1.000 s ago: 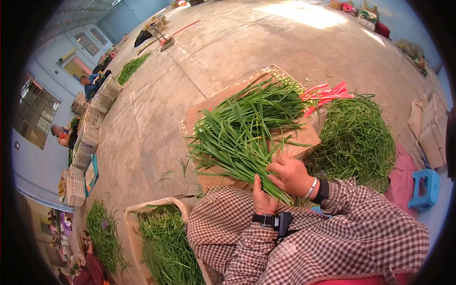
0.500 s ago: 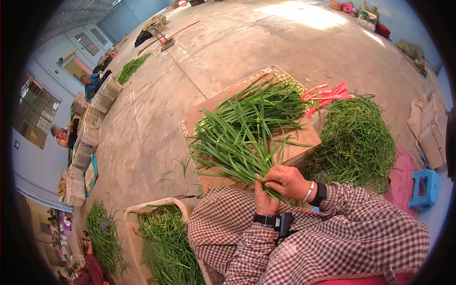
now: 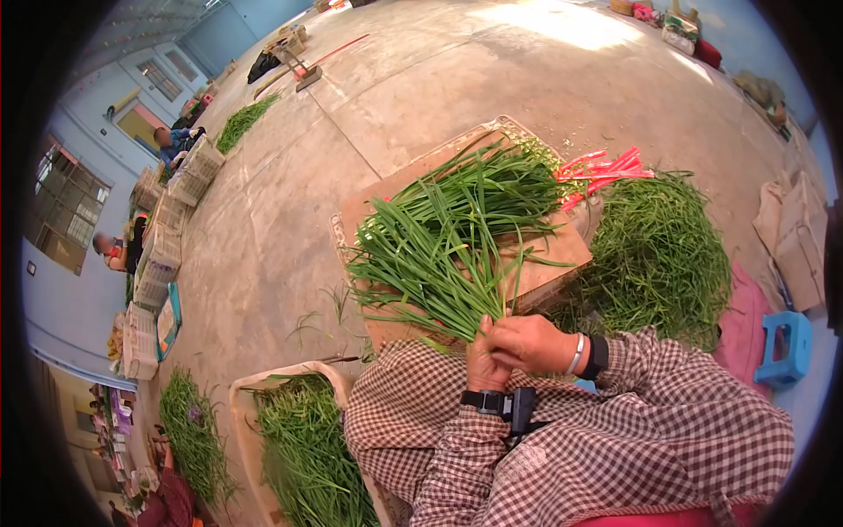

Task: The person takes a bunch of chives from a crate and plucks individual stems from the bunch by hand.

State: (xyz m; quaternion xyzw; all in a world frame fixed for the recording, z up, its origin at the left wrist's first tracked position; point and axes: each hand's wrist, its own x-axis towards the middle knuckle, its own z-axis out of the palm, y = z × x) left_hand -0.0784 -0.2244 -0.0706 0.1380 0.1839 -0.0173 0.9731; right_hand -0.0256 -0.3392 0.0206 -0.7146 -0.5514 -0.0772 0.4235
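Observation:
My left hand [image 3: 488, 364] is closed around the lower ends of a bunch of garlic chives [image 3: 452, 285], whose long flat leaves fan out over a cardboard sheet [image 3: 562, 253]. Close against it, my right hand [image 3: 542, 342] has its fingers curled in at the same stalk ends; what they pinch is hidden. A thin yellowish blade stands up just beyond the fingers. More chives [image 3: 500, 189] lie piled on the cardboard, with pale cut ends at the far side.
Red-and-white strips [image 3: 606, 171] lie beside the cardboard, near a large heap of greens [image 3: 663, 255] on the right. A crate [image 3: 241, 430] of greens stands at lower left. Further off are a blue stool [image 3: 784, 347], white crates [image 3: 158, 263] and seated people.
My right hand has turned, its fingers now curled inward with the back of the hand up. Both hands have shifted slightly left. A yellowish blade now shows upright by the fingers.

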